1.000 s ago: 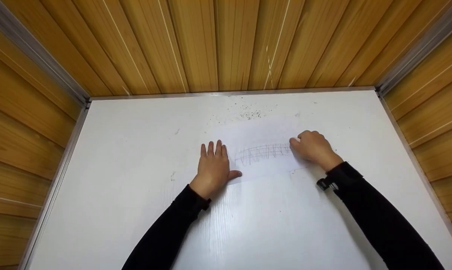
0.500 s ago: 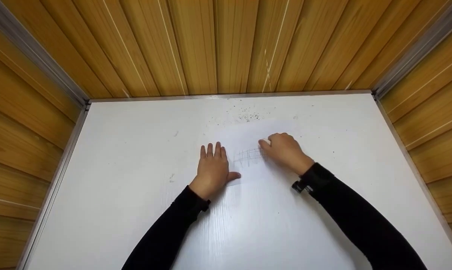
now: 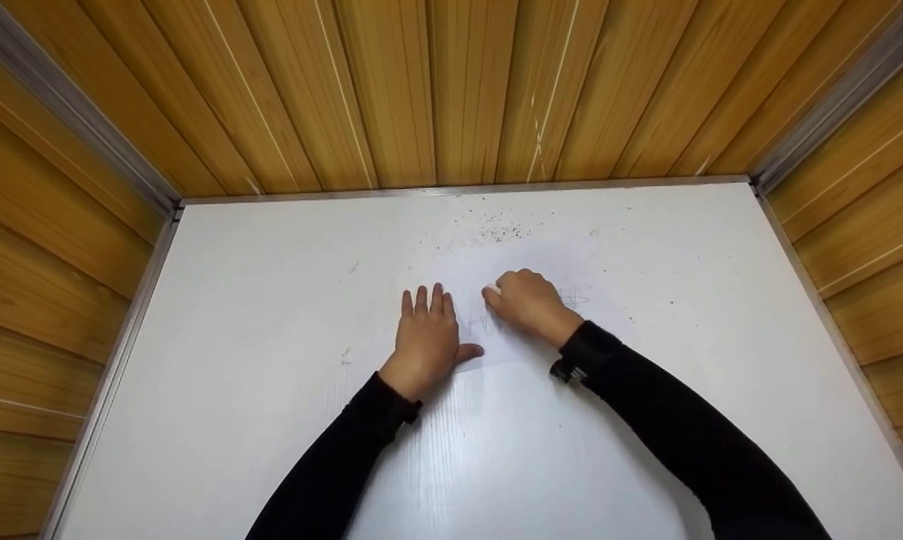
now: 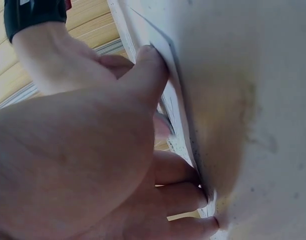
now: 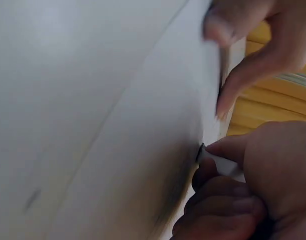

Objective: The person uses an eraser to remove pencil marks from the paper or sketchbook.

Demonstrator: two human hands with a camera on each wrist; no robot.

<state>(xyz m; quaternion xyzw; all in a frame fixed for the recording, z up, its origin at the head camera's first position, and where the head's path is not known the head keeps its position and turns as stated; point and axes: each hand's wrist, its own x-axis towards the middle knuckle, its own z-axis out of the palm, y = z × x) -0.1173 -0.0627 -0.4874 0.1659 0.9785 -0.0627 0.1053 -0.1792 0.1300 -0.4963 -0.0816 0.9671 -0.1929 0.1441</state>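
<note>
- The thin white rectangular sheet of paper (image 3: 545, 262) lies flat on the smooth white counter (image 3: 271, 300), around the middle and towards the far side.
- The bare left hand (image 3: 427, 337) rests on the sheet's left edge, fingers straight and slightly apart, thumb out to the right by the near edge; it pins rather than grips.
- The bare right hand (image 3: 530, 304) has its fingers curled, clamped on a small white block (image 5: 225, 166) – probably an eraser – whose darkened tip appears to meet the paper.
- Thin greyish scribbled lines (image 3: 575, 295) show right of the right hand, with fainter ones between the two hands; what lies beneath the right hand is hidden.
- The step in hand looks like rubbing those lines out. To do it well, keep the left palm firm – the sheet could slide or buckle under sideways strokes.
- Short, even strokes directed away from the left hand should keep the paper taut; a cleaner face of the block would probably smear less.
- Scattered dark specks (image 3: 500, 231) lie beyond the sheet's far edge, best kept off the paper.
</note>
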